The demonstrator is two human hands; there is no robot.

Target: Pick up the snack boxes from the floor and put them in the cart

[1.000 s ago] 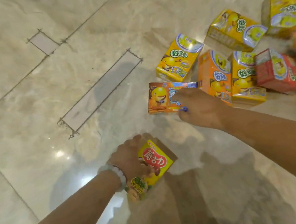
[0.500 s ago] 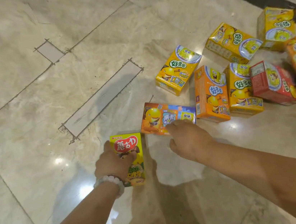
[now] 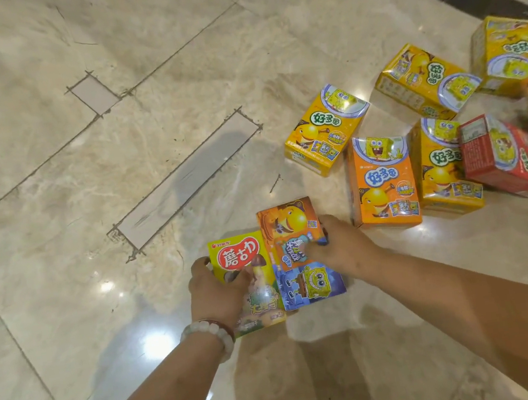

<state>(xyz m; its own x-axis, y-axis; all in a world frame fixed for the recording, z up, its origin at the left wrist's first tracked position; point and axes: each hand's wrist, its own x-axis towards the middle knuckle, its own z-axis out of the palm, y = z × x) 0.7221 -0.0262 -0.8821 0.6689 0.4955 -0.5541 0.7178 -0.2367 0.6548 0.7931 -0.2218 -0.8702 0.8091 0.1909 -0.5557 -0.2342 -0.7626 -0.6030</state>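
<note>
Two boxes gathered side by side, likely for one lift to the cart.
Left hand (image 3: 214, 293) grips green mushroom-biscuit box (image 3: 243, 269); right hand (image 3: 339, 250) pinches orange-blue SpongeBob box (image 3: 300, 255), edges touching; other boxes lie on floor (image 3: 86, 189).

orange-blue box (image 3: 299, 252): pulled by right hand (image 3: 339, 250) from the pile, turned lengthwise, now touching green box (image 3: 250, 282)
left hand (image 3: 214, 290): brought green box forward, upright beside it
view: shifted closer
</note>
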